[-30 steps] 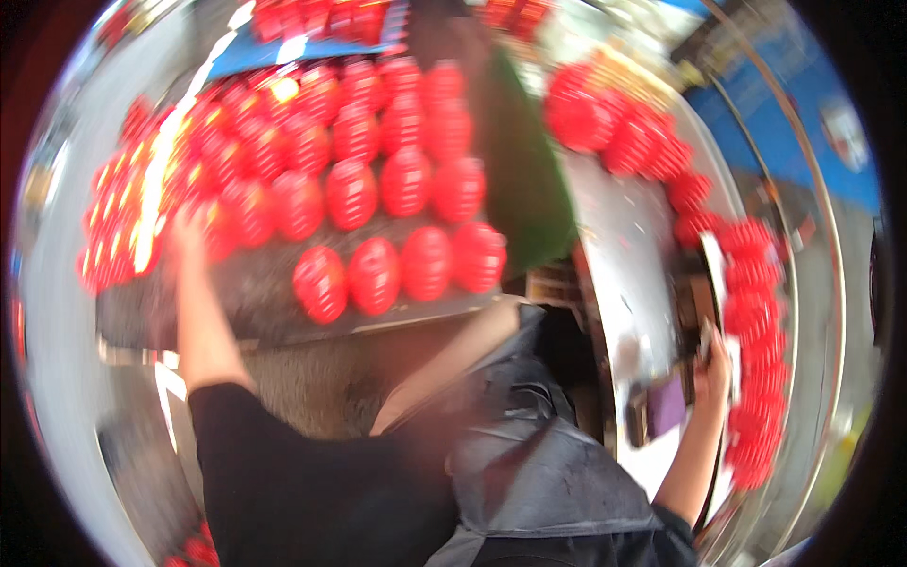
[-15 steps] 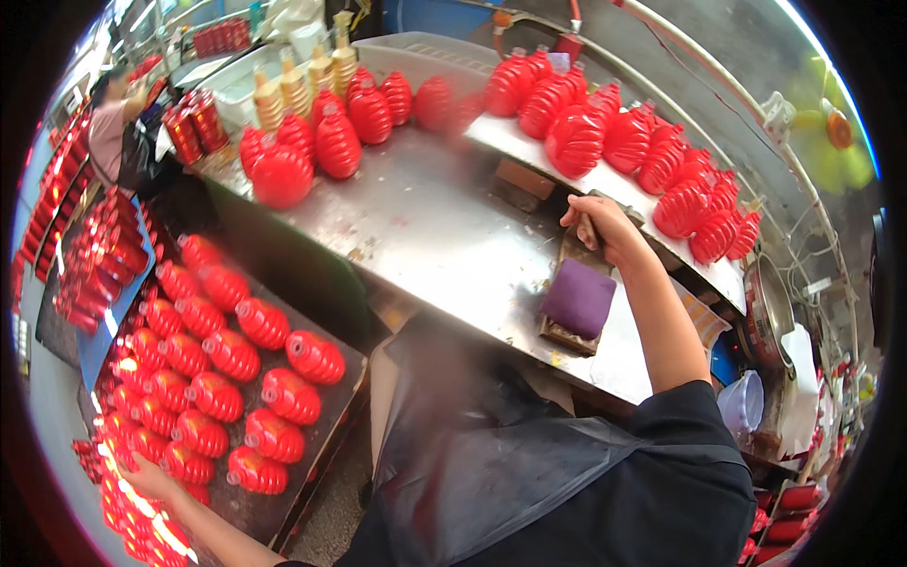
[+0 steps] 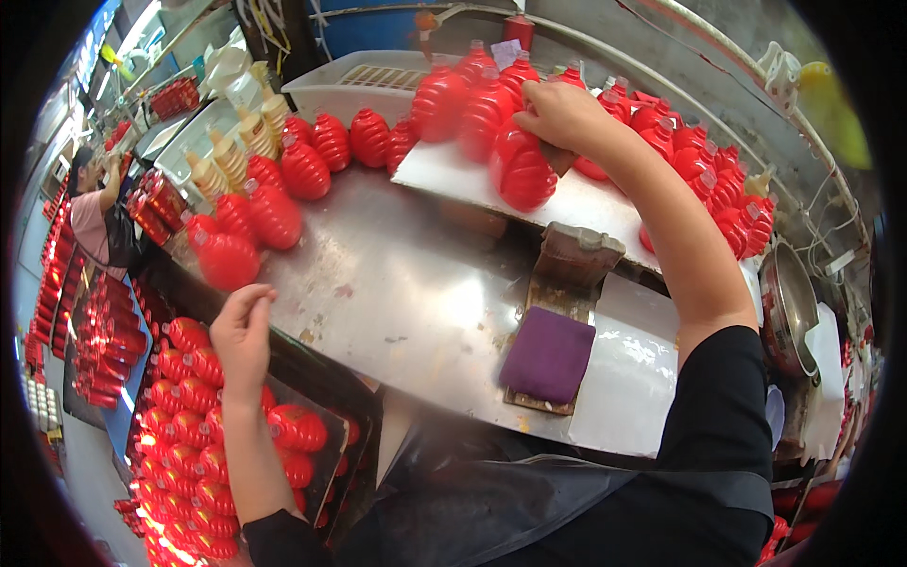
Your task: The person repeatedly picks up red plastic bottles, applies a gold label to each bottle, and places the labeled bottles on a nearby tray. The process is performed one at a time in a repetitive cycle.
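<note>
My right hand (image 3: 564, 118) reaches over the white shelf, its fingers closed round the clear neck of a red ribbed bottle (image 3: 525, 175). Something brown shows under that palm, and I cannot make out what it is. On the left, my left hand (image 3: 244, 331) hovers at the metal table's edge, fingers curled together with nothing visible in them. Just beyond it, apart from the fingertips, stands a round red bottle (image 3: 227, 261) beside several others. A purple pad (image 3: 550, 354) lies on a wooden stand (image 3: 578, 250) between my arms.
More red bottles crowd the white shelf (image 3: 430, 163). Cream-coloured bottles (image 3: 231, 161) and a clear plastic bin (image 3: 326, 94) stand at the back. Below my left forearm, red bottles (image 3: 194, 425) fill a lower table. A person (image 3: 90, 213) is at the far left.
My right hand has moved from beside the wooden stand up to the shelf and taken hold of a bottle. My left hand has risen from the lower bottles to the metal table's edge.
</note>
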Demonstrator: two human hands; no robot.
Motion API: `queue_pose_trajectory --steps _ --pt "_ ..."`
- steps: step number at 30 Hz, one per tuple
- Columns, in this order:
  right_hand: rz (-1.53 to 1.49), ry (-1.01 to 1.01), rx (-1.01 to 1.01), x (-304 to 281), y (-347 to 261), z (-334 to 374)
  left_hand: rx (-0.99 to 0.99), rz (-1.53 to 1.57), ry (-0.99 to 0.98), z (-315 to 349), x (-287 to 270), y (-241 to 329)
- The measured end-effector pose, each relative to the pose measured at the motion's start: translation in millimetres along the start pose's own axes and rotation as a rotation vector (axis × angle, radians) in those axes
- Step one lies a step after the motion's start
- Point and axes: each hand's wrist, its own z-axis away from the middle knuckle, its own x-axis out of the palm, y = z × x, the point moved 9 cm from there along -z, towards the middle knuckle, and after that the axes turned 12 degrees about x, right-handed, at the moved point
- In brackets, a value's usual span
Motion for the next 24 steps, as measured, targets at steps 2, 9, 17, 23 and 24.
queue_pose_trajectory --steps 2,9,17,23,24 --pt "0.005 -0.039 -0.024 -2.3 -0.2 2.1 0.007 0.054 -0.055 -17.5 50.4 0.1" --pt "-0.564 0.044 0.325 -60.4 95.4 86.7 0.034 0.167 -0.239 -35.5 159.2 2.5" --pt "-0.843 0.645 1.063 -222.7 323.1 356.1 -0.054 0.36 -0.376 -24.0 214.1 -0.7" --pt "-0.922 0.886 1.375 -228.2 446.1 534.9 -0.141 0.459 -0.472 11.1 244.3 21.8" --pt "-0.923 0.857 1.404 -212.9 469.5 549.1 -0.15 0.463 -0.491 18.0 250.3 25.8"
